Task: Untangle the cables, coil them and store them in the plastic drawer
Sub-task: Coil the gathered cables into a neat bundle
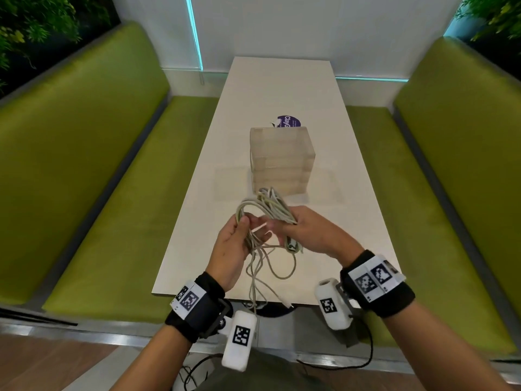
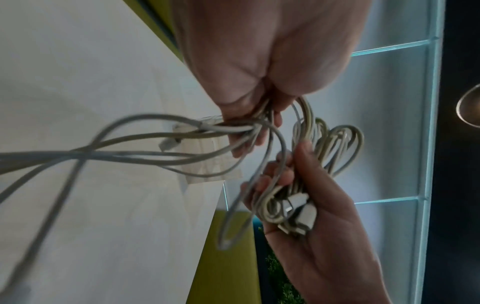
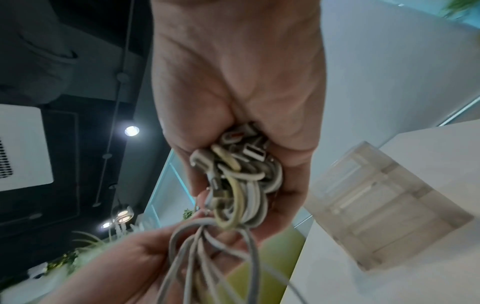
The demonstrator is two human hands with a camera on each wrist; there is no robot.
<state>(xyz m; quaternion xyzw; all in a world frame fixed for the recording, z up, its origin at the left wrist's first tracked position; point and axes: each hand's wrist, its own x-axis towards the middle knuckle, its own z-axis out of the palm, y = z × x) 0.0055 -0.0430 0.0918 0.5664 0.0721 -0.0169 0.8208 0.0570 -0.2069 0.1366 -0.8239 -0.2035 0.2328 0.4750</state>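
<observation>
Green booth benches (image 1: 93,153) flank a long white surface (image 1: 282,88), and both my hands are up above its near end with the tangle of pale cables (image 1: 263,213) between them. My right hand (image 1: 313,230) has its grip closed round the bundled part — fingers curled over a thick clump of loops, and the right wrist view shows several plug ends (image 3: 249,148) packed into the palm alongside the coils. My left hand (image 1: 232,249) is gripping too: thumb and fingers pinch a few strands beside the bundle, as the left wrist view shows, with the strands (image 2: 155,139) running out from under the curled fingers. From the left hand's strands, loose lengths (image 1: 270,266) hang in slack loops down onto the near edge of the surface, and one end with a small connector (image 1: 287,303) dangles just past that edge.

Further along the surface, just beyond my hands, stands the plastic drawer (image 1: 282,159) — a translucent stacked unit, its drawers all shut, nothing of the cables inside it. Behind it lies a round purple sticker (image 1: 289,121), partly hidden by the unit. Leafy plants (image 1: 36,21) sit above the bench backs on both sides, and a teal light strip (image 1: 194,32) runs down the white wall at the far end.
</observation>
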